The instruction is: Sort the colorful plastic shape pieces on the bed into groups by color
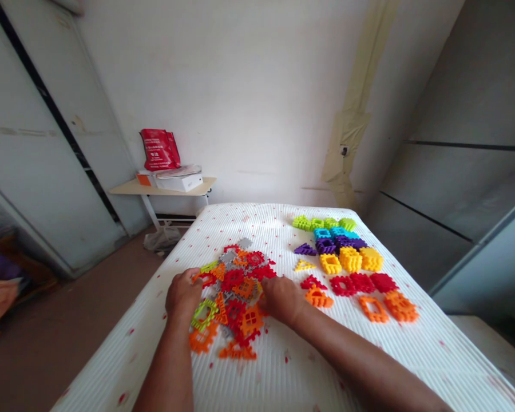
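A mixed heap of plastic interlocking building tiles in red, orange, grey and lime green lies on the white bed cover. At the heap's left edge is my left hand, fingers curled beside a red tile and a bit of orange; what they grip is unclear. My right hand is closed at the right edge, close to an orange window tile; its fingertips are hidden among the pieces. A lime-green square frame tile lies near my left wrist.
To the right, tiles stand sorted by colour: lime-green, blue, purple, yellow, red and orange stacks. A small table with a red bag and a white box stands beyond the bed's far left corner.
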`<state>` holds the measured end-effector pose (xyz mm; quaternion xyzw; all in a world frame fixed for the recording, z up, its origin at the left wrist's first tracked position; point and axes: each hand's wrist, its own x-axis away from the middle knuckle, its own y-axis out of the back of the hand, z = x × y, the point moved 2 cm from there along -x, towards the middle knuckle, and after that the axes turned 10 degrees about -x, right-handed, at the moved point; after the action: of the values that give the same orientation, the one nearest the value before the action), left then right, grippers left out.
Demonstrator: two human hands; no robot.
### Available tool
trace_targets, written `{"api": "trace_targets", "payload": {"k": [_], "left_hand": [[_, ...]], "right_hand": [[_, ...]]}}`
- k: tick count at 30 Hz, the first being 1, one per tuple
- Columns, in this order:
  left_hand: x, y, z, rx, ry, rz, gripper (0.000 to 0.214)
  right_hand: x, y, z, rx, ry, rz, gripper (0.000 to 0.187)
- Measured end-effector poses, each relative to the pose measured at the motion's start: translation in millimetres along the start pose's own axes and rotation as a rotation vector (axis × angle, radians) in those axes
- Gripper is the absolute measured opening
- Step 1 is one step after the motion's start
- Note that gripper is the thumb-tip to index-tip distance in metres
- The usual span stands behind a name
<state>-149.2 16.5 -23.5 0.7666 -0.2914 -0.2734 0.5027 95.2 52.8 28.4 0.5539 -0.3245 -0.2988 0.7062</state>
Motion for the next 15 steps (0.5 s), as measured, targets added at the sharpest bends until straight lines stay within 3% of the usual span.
{"api": "trace_targets", "payload": {"k": [6,10,15], "left_hand": [[3,3.3,-2,0.032,0.007,-0.015,0.031],[4,3.7,-3,0.033,0.015,-0.001,0.032],[2,0.1,-1,0.047,0.023,0.005,0.032]], "right_hand": [[-4,22,-31,-0.022,0.132,-0.135,0.028],[-6,19,-49,-0.019,0.226,-0.04,0.036],[-8,1,-45,-0.041,0.318,0.037,0.038]]}}
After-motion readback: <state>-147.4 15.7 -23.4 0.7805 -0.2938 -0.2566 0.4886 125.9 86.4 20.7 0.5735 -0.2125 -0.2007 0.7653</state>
